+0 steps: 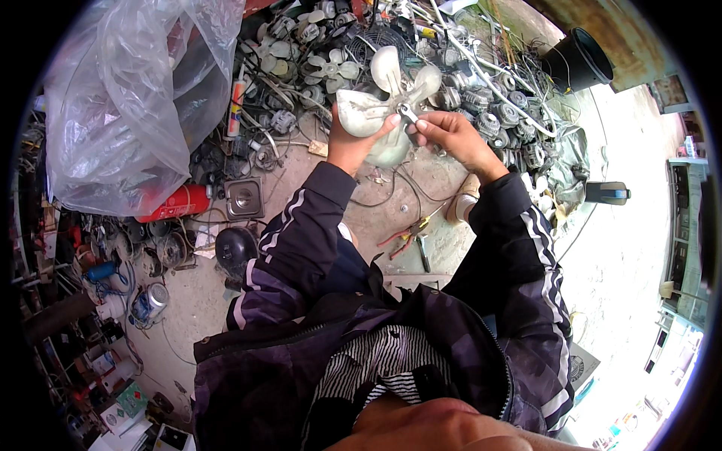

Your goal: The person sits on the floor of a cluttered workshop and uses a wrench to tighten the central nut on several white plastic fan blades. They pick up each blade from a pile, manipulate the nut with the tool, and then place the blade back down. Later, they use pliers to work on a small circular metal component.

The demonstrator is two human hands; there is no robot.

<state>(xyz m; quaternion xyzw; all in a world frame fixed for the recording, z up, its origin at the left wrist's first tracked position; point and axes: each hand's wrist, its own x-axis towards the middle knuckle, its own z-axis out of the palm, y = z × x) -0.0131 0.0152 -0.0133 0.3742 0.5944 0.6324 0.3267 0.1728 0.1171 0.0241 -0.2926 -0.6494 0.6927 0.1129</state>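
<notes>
Striped shirt (pixel 376 361), hands (pixel 353 143) on fan blade (pixel 383 90)

A large clear plastic bag (pixel 128 98) is slumping at upper left, above a red canister (pixel 177 203). A white tube with a coloured label (pixel 235 105) is lying beside it. Small green-and-white boxes (pixel 124 406) are sitting at lower left.

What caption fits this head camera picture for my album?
Left hand holds a pale fan blade while right hand works a small metal tool at its hub.
</notes>
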